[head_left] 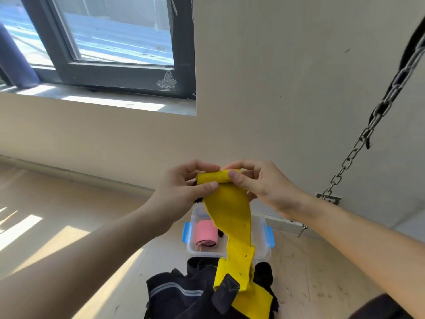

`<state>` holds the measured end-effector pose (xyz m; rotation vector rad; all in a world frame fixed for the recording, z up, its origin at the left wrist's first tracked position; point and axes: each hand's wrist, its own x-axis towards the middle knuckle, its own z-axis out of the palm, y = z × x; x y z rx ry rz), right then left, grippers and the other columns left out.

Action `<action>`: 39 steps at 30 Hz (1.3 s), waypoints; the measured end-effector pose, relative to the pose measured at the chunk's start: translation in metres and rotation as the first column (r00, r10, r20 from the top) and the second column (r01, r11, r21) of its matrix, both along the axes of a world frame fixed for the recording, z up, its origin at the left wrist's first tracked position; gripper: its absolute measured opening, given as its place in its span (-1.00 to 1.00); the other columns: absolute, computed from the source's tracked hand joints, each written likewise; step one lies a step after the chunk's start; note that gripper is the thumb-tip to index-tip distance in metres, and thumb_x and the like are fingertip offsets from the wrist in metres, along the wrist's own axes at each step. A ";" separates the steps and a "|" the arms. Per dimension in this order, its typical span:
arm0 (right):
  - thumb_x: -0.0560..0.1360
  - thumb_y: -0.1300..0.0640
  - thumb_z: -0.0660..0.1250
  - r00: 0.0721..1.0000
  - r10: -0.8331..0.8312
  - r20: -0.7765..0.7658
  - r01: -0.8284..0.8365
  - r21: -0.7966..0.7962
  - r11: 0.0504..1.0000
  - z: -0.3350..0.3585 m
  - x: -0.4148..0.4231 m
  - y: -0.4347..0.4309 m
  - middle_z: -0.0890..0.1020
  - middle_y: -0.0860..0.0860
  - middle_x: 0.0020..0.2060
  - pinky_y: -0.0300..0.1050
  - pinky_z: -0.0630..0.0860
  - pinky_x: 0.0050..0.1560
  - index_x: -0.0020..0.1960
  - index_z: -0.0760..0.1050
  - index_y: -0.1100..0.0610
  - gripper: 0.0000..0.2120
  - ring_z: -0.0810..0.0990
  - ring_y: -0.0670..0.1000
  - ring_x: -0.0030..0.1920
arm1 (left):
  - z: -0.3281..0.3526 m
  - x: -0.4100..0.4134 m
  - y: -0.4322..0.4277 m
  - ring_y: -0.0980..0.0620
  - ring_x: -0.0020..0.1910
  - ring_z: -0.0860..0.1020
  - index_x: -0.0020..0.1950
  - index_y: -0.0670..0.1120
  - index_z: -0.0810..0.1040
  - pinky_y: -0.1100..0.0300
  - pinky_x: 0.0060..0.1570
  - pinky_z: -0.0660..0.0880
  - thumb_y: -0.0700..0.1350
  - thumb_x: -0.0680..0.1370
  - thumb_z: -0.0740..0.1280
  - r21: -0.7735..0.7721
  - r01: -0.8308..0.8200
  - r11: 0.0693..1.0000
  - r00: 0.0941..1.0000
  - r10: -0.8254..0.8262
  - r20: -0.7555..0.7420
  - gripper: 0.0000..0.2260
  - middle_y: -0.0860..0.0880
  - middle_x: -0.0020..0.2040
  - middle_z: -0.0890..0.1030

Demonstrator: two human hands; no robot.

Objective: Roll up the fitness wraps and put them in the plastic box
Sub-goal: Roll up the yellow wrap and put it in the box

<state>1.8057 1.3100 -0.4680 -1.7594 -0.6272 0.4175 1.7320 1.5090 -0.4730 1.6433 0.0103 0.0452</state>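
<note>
My left hand (184, 185) and right hand (257, 183) both pinch the rolled top of the yellow wrap (226, 217), thumbs in front, fingers curled behind. The unrolled tail hangs down over the plastic box (264, 247) on the floor. A rolled pink wrap (205, 233) lies inside it. Dark wraps (179, 291) are heaped just in front of the box.

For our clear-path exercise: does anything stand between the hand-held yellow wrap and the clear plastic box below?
Nothing visible. The blue-clipped clear plastic box shows no lid; a pink rolled wrap lies in its left side, and the unrolled tail of the yellow fabric wrap hangs across its right.
</note>
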 end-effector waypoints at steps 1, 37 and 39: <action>0.45 -0.13 0.34 1.000 -0.006 -0.009 0.006 0.000 1.000 -0.001 -0.001 0.001 0.73 0.01 -0.04 -0.14 0.63 -0.17 0.15 0.61 -0.02 -0.67 0.70 0.01 -0.01 | -0.001 -0.001 -0.001 0.04 -0.04 0.69 0.15 -0.08 0.65 0.25 -0.16 0.61 -0.25 0.55 0.44 0.023 -0.016 1.000 1.000 0.015 0.019 -0.80 -0.06 0.02 0.69; 0.57 0.10 0.38 0.994 0.004 -0.110 -0.001 0.025 1.000 -0.018 0.001 0.014 0.72 0.11 -0.06 -0.10 0.61 -0.27 0.15 0.58 0.07 -0.83 0.70 0.06 -0.07 | -0.018 0.004 0.022 0.14 -0.10 0.66 0.23 -0.06 0.60 0.22 -0.09 0.63 -0.17 0.49 0.52 0.229 -0.028 0.973 0.999 0.021 0.033 -0.68 -0.02 -0.06 0.64; 0.56 0.13 0.40 0.994 -0.006 -0.109 0.011 0.047 0.999 -0.018 0.002 0.012 0.72 0.11 -0.06 -0.11 0.61 -0.27 0.15 0.59 0.08 -0.83 0.69 0.04 -0.07 | -0.020 0.005 0.024 0.05 0.03 0.68 0.21 -0.06 0.60 0.15 0.01 0.63 -0.01 0.50 0.48 0.213 0.055 0.976 0.995 -0.034 -0.098 -0.69 -0.03 0.02 0.68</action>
